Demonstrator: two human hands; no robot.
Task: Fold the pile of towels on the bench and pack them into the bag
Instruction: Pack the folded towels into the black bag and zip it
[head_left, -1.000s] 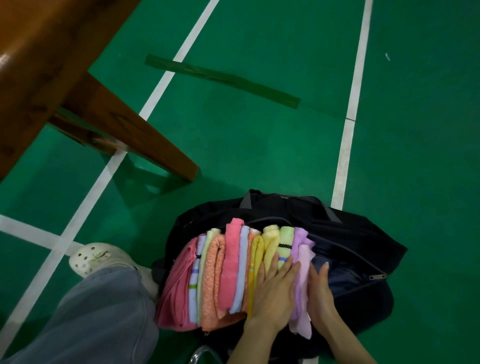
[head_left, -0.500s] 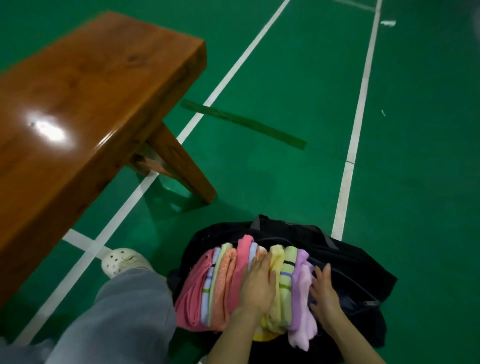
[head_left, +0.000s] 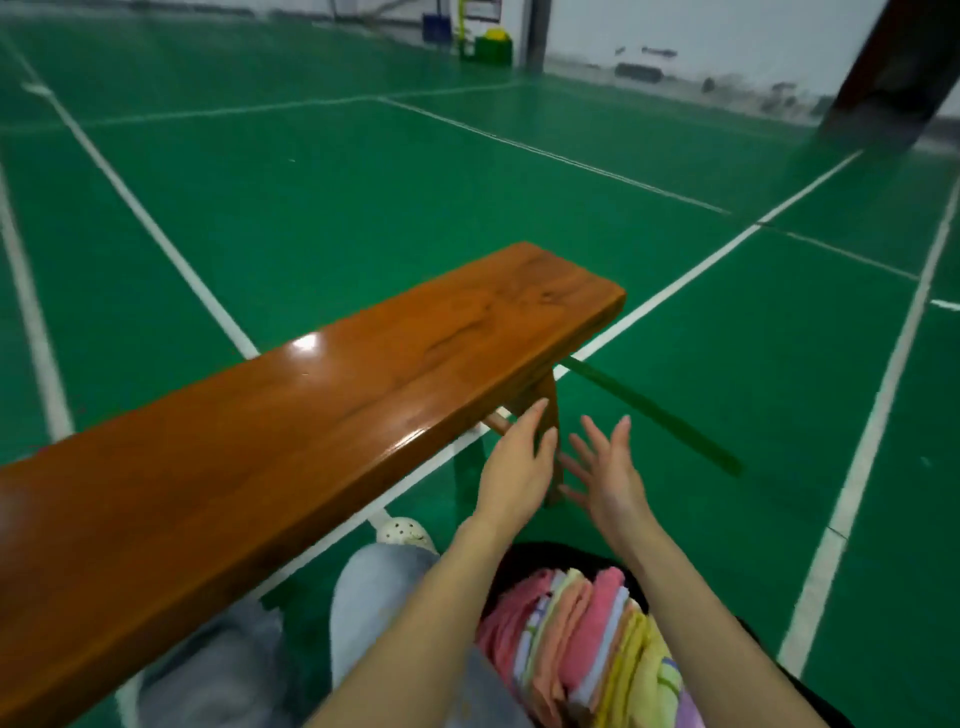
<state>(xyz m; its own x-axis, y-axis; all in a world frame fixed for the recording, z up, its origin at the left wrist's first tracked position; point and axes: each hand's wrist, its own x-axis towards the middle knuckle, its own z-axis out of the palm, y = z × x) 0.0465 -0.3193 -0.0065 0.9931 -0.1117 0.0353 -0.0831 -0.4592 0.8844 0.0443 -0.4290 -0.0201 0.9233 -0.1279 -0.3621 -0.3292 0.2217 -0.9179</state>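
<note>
Hands, two: left hand (head_left: 514, 467) and right hand (head_left: 608, 478), side by side in the air near the bench (head_left: 311, 415) end, fingers straight and spread, holding nothing. Bench, one: wooden, glossy. Bag (head_left: 550, 558), one: black, open, on the green floor (head_left: 727, 364) beside the bench. Contents: folded towels (head_left: 587, 639), about ten, on edge in a row: pink, orange, yellow, lilac; right forearm covers some

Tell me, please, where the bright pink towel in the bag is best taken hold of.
Pinch the bright pink towel by its top fold, from above: it stands on edge in the black bag, its sides pressed by neighbouring towels, so only that top fold is free.
</note>
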